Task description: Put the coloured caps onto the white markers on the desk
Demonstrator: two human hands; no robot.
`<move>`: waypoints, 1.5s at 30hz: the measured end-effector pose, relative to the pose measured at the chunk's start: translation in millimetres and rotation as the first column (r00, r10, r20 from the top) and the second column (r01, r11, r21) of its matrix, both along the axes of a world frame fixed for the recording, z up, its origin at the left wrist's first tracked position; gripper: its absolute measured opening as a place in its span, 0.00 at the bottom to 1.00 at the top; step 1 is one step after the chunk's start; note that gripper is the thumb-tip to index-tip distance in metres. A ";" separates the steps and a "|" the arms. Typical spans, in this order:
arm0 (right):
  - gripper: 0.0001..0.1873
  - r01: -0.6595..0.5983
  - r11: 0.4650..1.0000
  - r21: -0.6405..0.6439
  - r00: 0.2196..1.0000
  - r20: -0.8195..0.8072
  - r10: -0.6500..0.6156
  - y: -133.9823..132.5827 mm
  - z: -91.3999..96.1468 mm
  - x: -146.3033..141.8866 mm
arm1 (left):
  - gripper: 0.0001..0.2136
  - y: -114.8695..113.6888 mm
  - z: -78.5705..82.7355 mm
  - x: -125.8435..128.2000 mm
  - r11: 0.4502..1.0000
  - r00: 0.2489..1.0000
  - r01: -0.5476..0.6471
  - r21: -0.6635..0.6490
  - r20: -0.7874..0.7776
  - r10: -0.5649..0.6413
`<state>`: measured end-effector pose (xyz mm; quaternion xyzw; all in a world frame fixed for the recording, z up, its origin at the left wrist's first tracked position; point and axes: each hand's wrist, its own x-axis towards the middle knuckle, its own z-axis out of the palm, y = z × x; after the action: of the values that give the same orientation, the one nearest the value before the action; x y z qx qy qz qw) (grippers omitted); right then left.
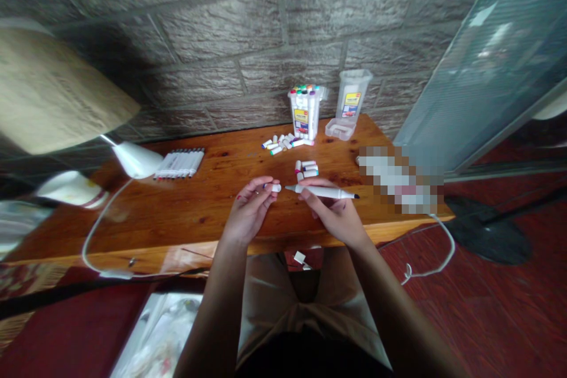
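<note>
My right hand [333, 212] is closed round a white marker [321, 192] that lies level over the wooden table [212, 189], its bare tip pointing left and a dark end to the right. My left hand [252, 204] pinches a small white cap [274, 188] just left of that tip; cap and tip are a little apart. Three loose caps [306, 169] lie on the table just behind my hands.
Several more caps [283, 143] lie before a clear tub of markers [305, 112]. An empty clear tub [353, 97] and its lid [339, 128] stand to the right. A row of markers [179, 164] lies at left near a white lamp [135, 159]. A blurred patch covers the table's right end.
</note>
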<state>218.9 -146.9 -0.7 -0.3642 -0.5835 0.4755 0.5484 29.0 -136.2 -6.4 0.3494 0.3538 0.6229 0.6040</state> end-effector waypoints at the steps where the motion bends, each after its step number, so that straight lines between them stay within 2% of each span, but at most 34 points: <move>1: 0.15 -0.013 1.000 0.012 1.000 0.022 0.012 -0.2 -0.7 0.3 | 0.13 -0.2 -0.1 0.4 1.000 1.000 0.002 0.007 -0.008 -0.002; 6: 0.16 -0.081 0.994 0.071 0.987 0.144 0.070 0.1 -4.9 0.9 | 0.13 -1.4 0.9 2.1 1.000 0.999 0.017 0.011 -0.044 -0.017; 9: 0.16 -0.062 0.994 0.090 0.985 0.165 0.046 0.4 -6.5 -1.5 | 0.13 -1.2 1.9 3.0 1.000 0.998 0.024 0.005 -0.052 -0.024; 18: 0.19 0.129 0.992 0.004 0.992 -0.008 -0.128 3.8 -8.2 -0.6 | 0.13 -0.2 3.1 0.7 0.999 1.000 0.005 -0.032 0.014 -0.005; 26: 0.17 0.026 1.000 -0.013 0.998 -0.051 -0.027 -1.0 -2.5 -1.1 | 0.15 -0.6 5.4 1.4 0.999 1.000 0.004 -0.047 0.006 -0.004; 31: 0.14 0.016 0.998 0.059 1.000 0.018 -0.017 -2.5 -0.5 1.1 | 0.15 -0.6 5.8 2.6 0.999 1.000 0.006 -0.052 0.000 -0.006; 39: 0.15 -0.089 0.976 0.199 0.979 0.199 0.049 -1.8 0.0 -0.9 | 0.15 0.0 3.9 3.6 0.999 0.999 0.027 -0.020 -0.020 -0.027; 41: 0.13 -0.051 0.973 0.224 0.980 0.200 0.005 -2.2 -0.5 -2.7 | 0.15 0.6 3.5 3.5 1.000 1.000 0.019 -0.016 -0.024 -0.019; 45: 0.12 0.158 0.974 0.164 0.978 0.111 -0.178 -1.1 -4.5 -2.6 | 0.15 1.3 4.1 2.0 0.999 1.000 -0.025 -0.045 0.015 0.026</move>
<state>216.3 -148.0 -5.3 -0.3981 -0.6188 0.3571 0.5755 31.0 -134.9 -2.3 0.3263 0.3675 0.6252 0.6063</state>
